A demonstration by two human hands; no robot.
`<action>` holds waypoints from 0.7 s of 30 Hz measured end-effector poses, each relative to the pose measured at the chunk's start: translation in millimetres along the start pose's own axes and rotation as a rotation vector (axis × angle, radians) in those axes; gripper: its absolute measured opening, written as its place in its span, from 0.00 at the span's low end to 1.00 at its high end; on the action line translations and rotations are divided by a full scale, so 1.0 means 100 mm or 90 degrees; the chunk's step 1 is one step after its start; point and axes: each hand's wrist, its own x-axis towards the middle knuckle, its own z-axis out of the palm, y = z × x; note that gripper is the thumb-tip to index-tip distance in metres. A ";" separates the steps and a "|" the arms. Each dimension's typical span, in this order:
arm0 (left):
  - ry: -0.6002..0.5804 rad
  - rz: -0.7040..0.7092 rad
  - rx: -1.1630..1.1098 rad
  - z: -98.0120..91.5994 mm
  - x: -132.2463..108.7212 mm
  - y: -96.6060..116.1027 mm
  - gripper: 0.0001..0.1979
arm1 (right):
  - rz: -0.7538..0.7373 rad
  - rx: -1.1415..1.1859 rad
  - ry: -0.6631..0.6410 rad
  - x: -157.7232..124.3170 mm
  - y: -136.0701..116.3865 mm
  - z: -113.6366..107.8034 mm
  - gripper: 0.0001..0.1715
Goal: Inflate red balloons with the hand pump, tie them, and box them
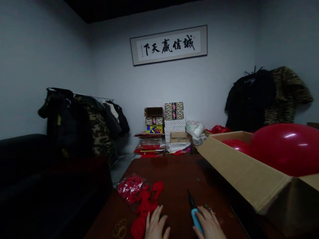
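Observation:
My left hand (156, 224) lies palm down at the table's near edge with fingers spread, beside a trail of flat red balloons (144, 207). A clear plastic bag (132, 188) of more red balloons is beyond them. My right hand (209, 225) is palm down with fingers stretched out, resting against a balloon hand pump (196, 220). The pump has a light blue body and a black tapered nozzle pointing away from me. The hand covers part of its body, and I see no fingers wrapped round it.
Right of the brown table (174, 172), a cardboard box (239, 166) holds large inflated red balloons (286, 149). Gold rubber bands (120, 229) lie at the near left. Stacked boxes (174, 126) stand at the back, and coats (94, 122) hang on a rack at left.

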 end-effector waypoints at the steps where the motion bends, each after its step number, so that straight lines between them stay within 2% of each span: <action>1: 0.003 -0.040 0.006 -0.05 -0.07 -0.10 0.18 | 0.003 -0.016 0.011 0.03 -0.01 0.07 0.32; 7: 0.008 -0.259 0.097 -0.41 -0.22 -0.46 0.19 | 0.020 -0.070 0.059 0.15 -0.07 0.31 0.31; 11: -0.007 -0.345 0.161 -0.47 -0.22 -0.60 0.20 | 0.006 -0.064 0.043 0.17 -0.15 0.31 0.30; 13: -0.013 -0.343 0.165 -0.46 -0.23 -0.64 0.17 | -0.001 -0.057 0.024 0.17 -0.21 0.28 0.30; 16: -0.013 -0.292 0.133 -0.48 -0.24 -0.63 0.15 | -0.013 -0.044 -0.014 0.17 -0.32 0.22 0.29; 21: -0.009 -0.186 0.032 -0.59 -0.16 -0.46 0.14 | -0.062 0.017 -0.059 0.18 -0.59 0.14 0.28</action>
